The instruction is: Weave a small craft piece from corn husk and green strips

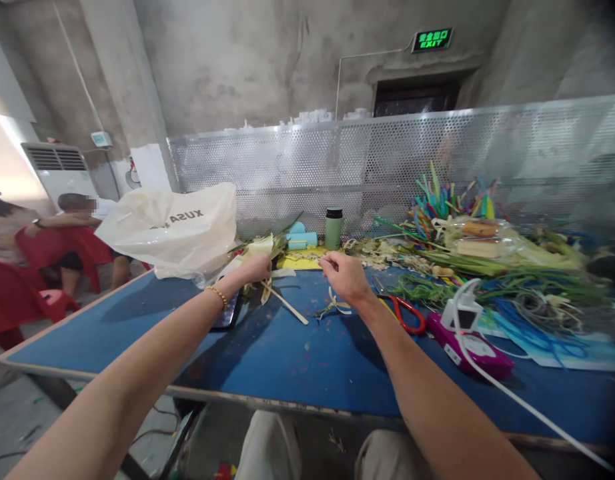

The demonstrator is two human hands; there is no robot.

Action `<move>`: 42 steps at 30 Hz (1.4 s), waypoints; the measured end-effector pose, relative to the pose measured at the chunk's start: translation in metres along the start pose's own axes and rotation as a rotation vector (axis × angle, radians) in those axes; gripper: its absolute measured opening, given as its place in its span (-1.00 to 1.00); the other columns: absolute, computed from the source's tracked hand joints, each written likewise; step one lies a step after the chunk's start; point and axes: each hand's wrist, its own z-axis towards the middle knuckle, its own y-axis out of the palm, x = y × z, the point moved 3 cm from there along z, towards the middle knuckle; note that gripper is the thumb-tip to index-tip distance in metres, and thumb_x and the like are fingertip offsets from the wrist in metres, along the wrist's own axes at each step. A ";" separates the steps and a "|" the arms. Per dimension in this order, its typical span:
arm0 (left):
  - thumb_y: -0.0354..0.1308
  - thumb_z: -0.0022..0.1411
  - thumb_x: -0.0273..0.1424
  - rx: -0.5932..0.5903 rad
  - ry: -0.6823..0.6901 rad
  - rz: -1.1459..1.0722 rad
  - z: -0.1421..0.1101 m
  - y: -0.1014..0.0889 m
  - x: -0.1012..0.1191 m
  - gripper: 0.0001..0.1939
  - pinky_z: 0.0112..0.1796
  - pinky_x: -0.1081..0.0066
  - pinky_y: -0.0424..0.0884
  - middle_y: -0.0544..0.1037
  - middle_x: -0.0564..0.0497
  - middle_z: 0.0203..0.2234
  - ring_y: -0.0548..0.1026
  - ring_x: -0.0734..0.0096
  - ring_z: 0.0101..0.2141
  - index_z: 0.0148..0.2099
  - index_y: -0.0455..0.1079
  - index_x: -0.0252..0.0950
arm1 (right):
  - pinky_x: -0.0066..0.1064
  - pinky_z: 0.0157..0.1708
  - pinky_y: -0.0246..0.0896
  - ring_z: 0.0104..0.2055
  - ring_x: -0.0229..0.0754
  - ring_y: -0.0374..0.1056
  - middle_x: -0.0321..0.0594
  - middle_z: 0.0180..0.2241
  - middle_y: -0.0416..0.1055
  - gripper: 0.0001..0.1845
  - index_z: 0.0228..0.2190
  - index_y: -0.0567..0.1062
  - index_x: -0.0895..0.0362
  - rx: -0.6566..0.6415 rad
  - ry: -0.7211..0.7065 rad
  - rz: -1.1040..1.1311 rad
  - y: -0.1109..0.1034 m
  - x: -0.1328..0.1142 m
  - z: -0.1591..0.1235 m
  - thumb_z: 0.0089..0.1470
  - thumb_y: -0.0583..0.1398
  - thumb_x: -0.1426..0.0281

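My left hand is closed at a pile of pale leaf strips, its fingers round a strip. One narrow pale strip slants down from there across the blue table top. My right hand is closed in a pinch above the table; what lies between its fingertips is too small to tell. Just under it is a little piece of knotted green and white strips, and I cannot tell whether it hangs or lies. Scissors with red handles lie to the right of this hand. A phone is partly hidden beneath my left forearm.
A white plastic bag stands at the left on the blue table. Behind my hands are a green bottle and yellow sheet. Rightward are a magenta power box, a white cable and heaped coloured strands.
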 end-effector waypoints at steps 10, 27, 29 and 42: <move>0.14 0.00 -0.49 0.082 0.001 0.112 0.010 -0.009 -0.004 -0.82 -0.40 0.47 0.18 0.52 -0.03 -0.58 0.36 0.40 -0.47 -0.41 0.58 -0.35 | -0.41 -0.43 0.09 -0.39 -0.13 0.42 -0.15 -0.43 0.53 -0.73 -0.46 0.53 0.09 -0.445 -0.174 -0.187 0.044 -0.030 -0.033 0.09 0.21 0.16; 0.20 0.10 -0.34 0.131 -0.009 0.199 -0.004 -0.005 -0.001 -0.84 -0.27 0.36 0.32 0.57 -0.21 -0.40 0.50 0.20 -0.34 -0.36 0.51 -0.33 | -0.53 -0.71 0.08 -0.69 -0.36 0.19 -0.36 -0.66 0.33 -0.77 -0.50 0.46 0.18 -0.229 0.493 0.765 0.021 -0.002 -0.009 0.04 0.17 0.28; 0.15 0.14 -0.34 0.241 0.059 -0.010 -0.010 -0.015 0.016 -0.82 -0.27 0.39 0.32 0.57 -0.17 -0.39 0.49 0.25 -0.33 -0.31 0.51 -0.33 | -0.54 -0.71 0.13 -0.67 -0.35 0.22 -0.35 -0.65 0.33 -0.77 -0.44 0.49 0.19 -0.240 0.508 0.874 0.023 -0.001 -0.010 0.01 0.19 0.26; 0.29 -0.05 -0.06 0.053 -0.015 -0.799 -0.024 0.020 0.104 -0.57 -0.68 0.54 0.11 0.36 0.09 -0.75 0.34 0.50 -0.70 -0.53 0.29 -0.32 | -0.46 -0.45 0.13 -0.41 -0.19 0.39 -0.18 -0.49 0.49 -0.93 -0.48 0.46 0.14 -0.094 0.355 0.041 0.022 -0.002 -0.014 -0.03 0.23 0.39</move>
